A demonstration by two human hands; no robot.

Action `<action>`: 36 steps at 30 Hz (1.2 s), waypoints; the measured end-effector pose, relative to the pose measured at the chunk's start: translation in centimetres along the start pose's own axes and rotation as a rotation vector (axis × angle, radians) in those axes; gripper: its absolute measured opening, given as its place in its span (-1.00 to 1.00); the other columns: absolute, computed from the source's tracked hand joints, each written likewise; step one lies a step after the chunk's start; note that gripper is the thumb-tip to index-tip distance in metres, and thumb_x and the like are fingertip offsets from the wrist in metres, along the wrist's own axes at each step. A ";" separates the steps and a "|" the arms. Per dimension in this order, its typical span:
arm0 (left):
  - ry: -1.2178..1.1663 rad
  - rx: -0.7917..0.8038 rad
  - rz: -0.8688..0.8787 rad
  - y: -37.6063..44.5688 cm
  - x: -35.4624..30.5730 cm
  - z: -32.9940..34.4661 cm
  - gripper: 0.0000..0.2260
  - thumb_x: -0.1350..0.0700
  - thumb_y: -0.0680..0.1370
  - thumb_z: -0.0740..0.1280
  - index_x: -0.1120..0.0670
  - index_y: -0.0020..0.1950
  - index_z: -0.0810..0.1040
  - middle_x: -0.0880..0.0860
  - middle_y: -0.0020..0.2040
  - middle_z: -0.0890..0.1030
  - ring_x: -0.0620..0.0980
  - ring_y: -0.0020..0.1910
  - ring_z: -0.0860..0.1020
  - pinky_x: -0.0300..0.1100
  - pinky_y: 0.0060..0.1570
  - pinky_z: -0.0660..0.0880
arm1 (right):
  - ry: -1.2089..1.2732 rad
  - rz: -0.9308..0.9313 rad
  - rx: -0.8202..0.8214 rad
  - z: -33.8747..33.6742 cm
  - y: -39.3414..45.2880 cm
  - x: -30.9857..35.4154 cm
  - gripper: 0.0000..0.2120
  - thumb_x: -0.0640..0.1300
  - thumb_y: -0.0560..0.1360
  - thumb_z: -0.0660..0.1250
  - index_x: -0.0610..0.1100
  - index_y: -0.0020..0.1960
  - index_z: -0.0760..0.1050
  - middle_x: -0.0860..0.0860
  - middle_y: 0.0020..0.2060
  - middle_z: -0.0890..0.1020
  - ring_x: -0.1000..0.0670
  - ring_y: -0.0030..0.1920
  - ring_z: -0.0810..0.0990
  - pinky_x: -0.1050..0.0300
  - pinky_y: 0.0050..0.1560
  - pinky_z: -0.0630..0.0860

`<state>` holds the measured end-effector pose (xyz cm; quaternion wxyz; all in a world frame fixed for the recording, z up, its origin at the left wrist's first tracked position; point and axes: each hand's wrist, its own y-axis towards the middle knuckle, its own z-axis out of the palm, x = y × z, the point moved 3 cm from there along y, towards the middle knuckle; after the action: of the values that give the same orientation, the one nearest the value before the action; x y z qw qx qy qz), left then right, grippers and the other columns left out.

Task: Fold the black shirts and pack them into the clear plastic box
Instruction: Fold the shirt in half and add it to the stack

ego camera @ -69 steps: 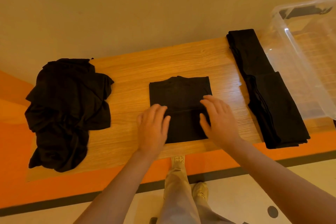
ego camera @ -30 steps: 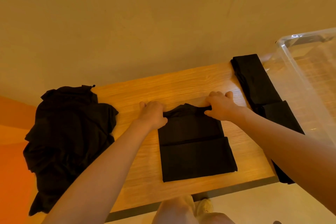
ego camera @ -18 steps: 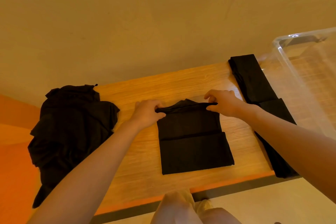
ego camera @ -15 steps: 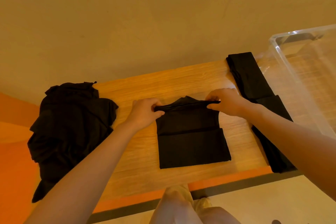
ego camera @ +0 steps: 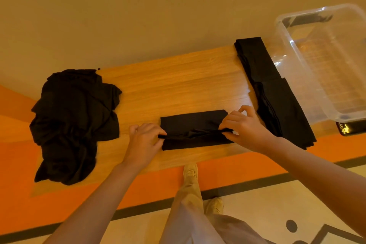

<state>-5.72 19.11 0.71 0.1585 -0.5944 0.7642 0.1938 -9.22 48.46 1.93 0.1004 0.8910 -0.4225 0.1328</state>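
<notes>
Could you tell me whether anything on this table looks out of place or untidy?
Only the heap of unfolded shirts at the table's left end looks messy, crumpled and drooping over the near edge. The folded stack beside the clear box lies neat, and the box holds no shirts yet.

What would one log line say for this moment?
step: folding shirt | left hand: pinching its left end | right hand: pinching its right end | folded stack: beside box | pile: unfolded

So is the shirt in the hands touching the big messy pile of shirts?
Apart. The head view shows bare wooden table between the shirt being folded and the messy pile.
</notes>
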 end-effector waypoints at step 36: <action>0.333 0.310 -0.007 5.4 0.6 7.9 -0.38 -0.32 0.58 -0.25 -0.06 0.57 -0.05 0.00 0.59 -0.03 -0.02 0.56 -0.12 0.07 0.48 -0.14 | -0.088 0.518 0.120 7.7 1.7 -0.4 -0.27 0.33 0.56 -0.31 -0.10 0.57 -0.09 0.01 0.55 -0.05 0.04 0.55 -0.15 0.02 0.51 -0.25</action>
<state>-11.01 23.58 -5.90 0.1201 -0.5896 0.7983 -0.0273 -9.63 45.49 -5.38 -0.0082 0.7625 -0.6316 0.1401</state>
